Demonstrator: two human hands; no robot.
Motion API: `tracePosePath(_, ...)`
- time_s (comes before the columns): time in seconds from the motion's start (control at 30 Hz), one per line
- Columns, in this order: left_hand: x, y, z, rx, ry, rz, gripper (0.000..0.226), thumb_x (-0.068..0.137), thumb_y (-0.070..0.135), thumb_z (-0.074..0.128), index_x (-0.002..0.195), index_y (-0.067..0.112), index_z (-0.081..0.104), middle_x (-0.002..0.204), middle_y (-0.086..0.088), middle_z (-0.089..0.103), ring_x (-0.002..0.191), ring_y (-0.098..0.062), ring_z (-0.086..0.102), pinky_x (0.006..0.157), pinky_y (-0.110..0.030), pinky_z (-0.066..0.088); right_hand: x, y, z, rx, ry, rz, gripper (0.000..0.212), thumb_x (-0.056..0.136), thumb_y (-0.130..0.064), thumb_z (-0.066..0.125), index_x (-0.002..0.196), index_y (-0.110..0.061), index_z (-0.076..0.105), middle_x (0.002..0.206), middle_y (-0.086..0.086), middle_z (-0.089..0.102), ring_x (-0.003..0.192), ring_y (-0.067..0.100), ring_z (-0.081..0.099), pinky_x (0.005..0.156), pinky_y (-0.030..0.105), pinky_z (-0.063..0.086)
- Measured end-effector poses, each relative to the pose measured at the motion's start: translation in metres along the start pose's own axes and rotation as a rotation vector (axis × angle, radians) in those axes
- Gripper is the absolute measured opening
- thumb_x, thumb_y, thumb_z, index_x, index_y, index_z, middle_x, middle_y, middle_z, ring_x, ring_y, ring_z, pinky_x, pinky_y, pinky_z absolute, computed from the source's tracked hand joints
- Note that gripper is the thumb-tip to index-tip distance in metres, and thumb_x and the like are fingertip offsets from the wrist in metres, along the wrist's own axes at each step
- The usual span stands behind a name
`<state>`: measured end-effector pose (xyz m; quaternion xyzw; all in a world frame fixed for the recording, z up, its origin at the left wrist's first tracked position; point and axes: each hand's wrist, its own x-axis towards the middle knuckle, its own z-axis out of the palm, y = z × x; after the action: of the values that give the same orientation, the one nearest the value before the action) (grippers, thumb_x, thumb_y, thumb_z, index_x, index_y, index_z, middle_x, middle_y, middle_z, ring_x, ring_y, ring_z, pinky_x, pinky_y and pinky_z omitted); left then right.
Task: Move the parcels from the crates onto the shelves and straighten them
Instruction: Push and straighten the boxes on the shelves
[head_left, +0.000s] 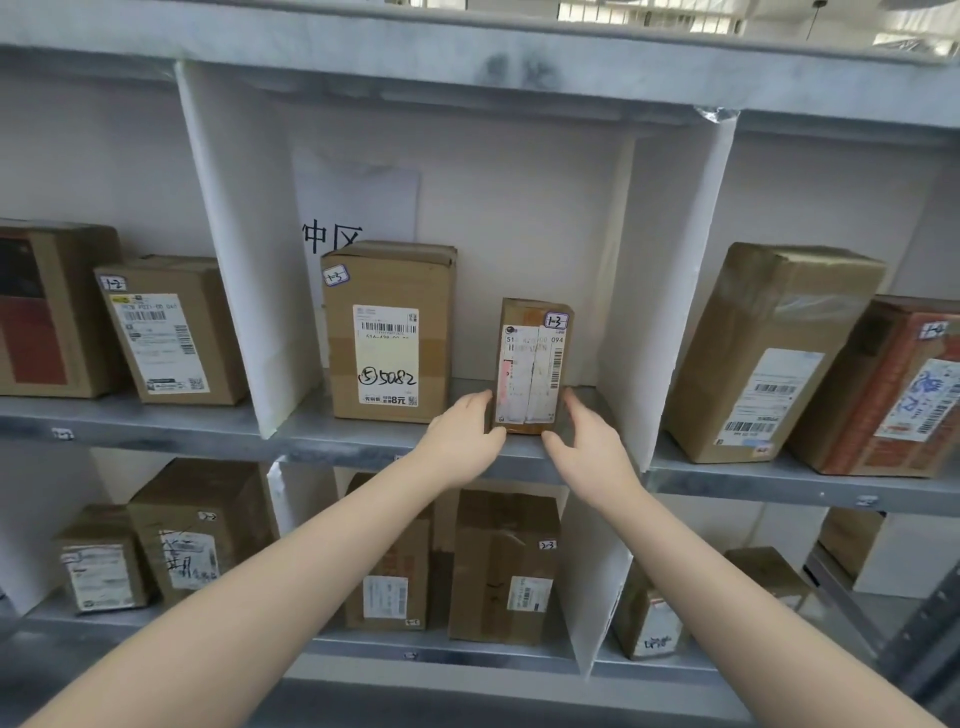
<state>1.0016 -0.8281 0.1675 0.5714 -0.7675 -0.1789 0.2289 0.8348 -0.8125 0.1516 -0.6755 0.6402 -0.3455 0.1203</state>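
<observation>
Left hand (462, 441), right hand (592, 447), both flat against upright brown white-labelled parcel (530, 364).

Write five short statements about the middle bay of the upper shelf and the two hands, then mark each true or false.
1. The small parcel stands upright on the shelf. True.
2. Its corner tag reads 2-3. False: it reads 1-3.
3. The left hand and right hand flank the small parcel, one at each side. True.
4. The small parcel leans on the larger parcel. False: a gap separates them.
5. The larger parcel bears a handwritten 5082. True.
</observation>
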Motion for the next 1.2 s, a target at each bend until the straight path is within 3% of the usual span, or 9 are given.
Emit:
tracePosePath(0.17, -0.017, 0.0, 0.005, 0.013, 0.091, -0.029, 0.053, 0.103, 0.033, 0.042, 0.152, 0.015, 0.032, 0.158, -0.005, 0.033, 0.143, -0.022, 0.035, 0.117, -0.038, 0.031, -0.018, 0.005, -0.009, -0.064, -0.002, -0.031, 0.067, 0.1, -0.033, 0.049, 0.156, -0.027, 0.013, 0.16, -0.004, 0.024, 0.144, 0.018, 0.03, 0.113, 0.036, 0.031)
tracePosePath(0.3, -0.031, 0.024, 0.02, 0.019, 0.125, 0.047, 0.049, 0.103, 0.035, 0.045, 0.148, 0.019, 0.038, 0.153, -0.001, 0.041, 0.137, -0.019, 0.042, 0.113, -0.037, 0.037, -0.041, 0.014, -0.032, -0.143, 0.012, -0.11, 0.068, 0.1, -0.034, 0.049, 0.156, -0.029, 0.012, 0.161, -0.007, 0.022, 0.145, 0.015, 0.029, 0.113, 0.033, 0.03)
tracePosePath(0.6, -0.057, 0.125, 0.071, -0.065, 0.133, 0.242, 0.059, 0.102, 0.034, 0.049, 0.155, 0.023, 0.026, 0.16, 0.005, 0.029, 0.146, -0.012, 0.028, 0.118, -0.032, 0.024, -0.082, 0.086, -0.116, -0.191, 0.073, -0.196, 0.06, 0.098, -0.031, 0.051, 0.153, -0.027, 0.027, 0.154, -0.005, 0.036, 0.14, 0.014, 0.036, 0.113, 0.033, 0.031)
tracePosePath(0.87, -0.048, 0.205, 0.105, -0.063, 0.178, 0.215, 0.064, 0.102, 0.032, 0.05, 0.158, 0.02, 0.02, 0.164, 0.004, 0.021, 0.15, -0.013, 0.02, 0.119, -0.028, 0.017, -0.068, 0.168, -0.21, -0.254, -0.007, -0.102, 0.07, 0.097, -0.037, 0.053, 0.155, -0.023, 0.018, 0.157, -0.002, 0.031, 0.141, 0.017, 0.034, 0.112, 0.035, 0.033)
tracePosePath(1.2, -0.002, 0.23, 0.131, -0.008, 0.162, 0.144, 0.076, 0.101, 0.035, 0.052, 0.16, 0.018, 0.007, 0.167, 0.001, 0.006, 0.153, -0.015, 0.009, 0.124, -0.034, 0.013, -0.036, 0.193, -0.232, -0.224, -0.023, -0.064, 0.074, 0.097, -0.038, 0.053, 0.156, -0.021, 0.012, 0.16, 0.003, 0.024, 0.144, 0.021, 0.031, 0.112, 0.038, 0.034)
